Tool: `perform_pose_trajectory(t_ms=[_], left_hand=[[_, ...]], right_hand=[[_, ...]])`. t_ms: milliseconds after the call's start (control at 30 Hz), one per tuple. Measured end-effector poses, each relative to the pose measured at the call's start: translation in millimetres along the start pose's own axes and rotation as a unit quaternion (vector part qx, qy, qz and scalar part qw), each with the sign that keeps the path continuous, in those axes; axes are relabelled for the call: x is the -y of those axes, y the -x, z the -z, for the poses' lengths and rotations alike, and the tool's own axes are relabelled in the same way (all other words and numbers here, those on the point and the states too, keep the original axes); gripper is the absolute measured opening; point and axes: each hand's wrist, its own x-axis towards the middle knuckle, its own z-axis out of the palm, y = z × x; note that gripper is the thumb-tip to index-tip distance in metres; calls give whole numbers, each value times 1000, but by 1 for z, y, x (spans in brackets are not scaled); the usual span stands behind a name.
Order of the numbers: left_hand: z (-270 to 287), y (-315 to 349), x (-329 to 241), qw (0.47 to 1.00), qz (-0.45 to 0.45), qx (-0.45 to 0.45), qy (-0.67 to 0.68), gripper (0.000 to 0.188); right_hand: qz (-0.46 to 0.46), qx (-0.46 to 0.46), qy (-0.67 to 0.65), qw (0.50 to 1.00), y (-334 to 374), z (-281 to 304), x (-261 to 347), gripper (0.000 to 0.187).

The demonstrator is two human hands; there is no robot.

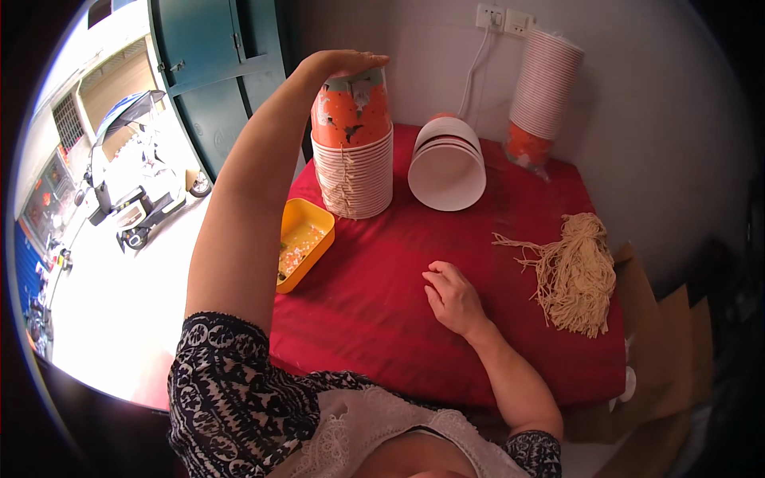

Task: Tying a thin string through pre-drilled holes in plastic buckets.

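My left hand (344, 61) lies flat with straight fingers on top of a tall stack of upside-down paper buckets (353, 177), orange above with pale rims nested below. Beige strings run down the side of that stack. Over the red cloth, my right hand (456, 301) has loosely bent fingers, slightly apart, with nothing visible in them. Beyond it, a few nested white-lined paper buckets (449, 177) lie on their side, mouths facing me. A thick bundle of beige strings (580, 275) is spread at the right, loose ends trailing left.
A yellow tray (319, 248) with small coloured bits sits left, partly behind my left arm. Another wrapped bucket stack (546, 99) leans by the wall below a socket with a white cable (476, 72). Cardboard (661, 350) stands right of the red-covered table (374, 319). A green door (215, 72) opens outside.
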Motion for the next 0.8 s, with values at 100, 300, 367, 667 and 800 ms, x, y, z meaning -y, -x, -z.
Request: perform_pose_trajectory(t_ms=[100, 300, 367, 667, 800], left_hand=[[-4, 23, -1, 999, 25, -29, 24, 57], [-10, 48, -28, 979, -97, -71, -162, 48], [-11, 43, -36, 978, -106, -56, -171, 48], [-7, 30, -10, 985, -115, -73, -107, 48], [-8, 32, -8, 982, -112, -83, -129, 47]], right_hand=[[0, -2, -8, 1000, -1, 0, 2, 22], [19, -2, 11, 1000, 1, 3, 1, 20], [7, -7, 15, 1000, 1, 4, -3, 20], [16, -31, -1, 999, 2, -3, -1, 16], [27, -21, -4, 999, 4, -7, 4, 13]])
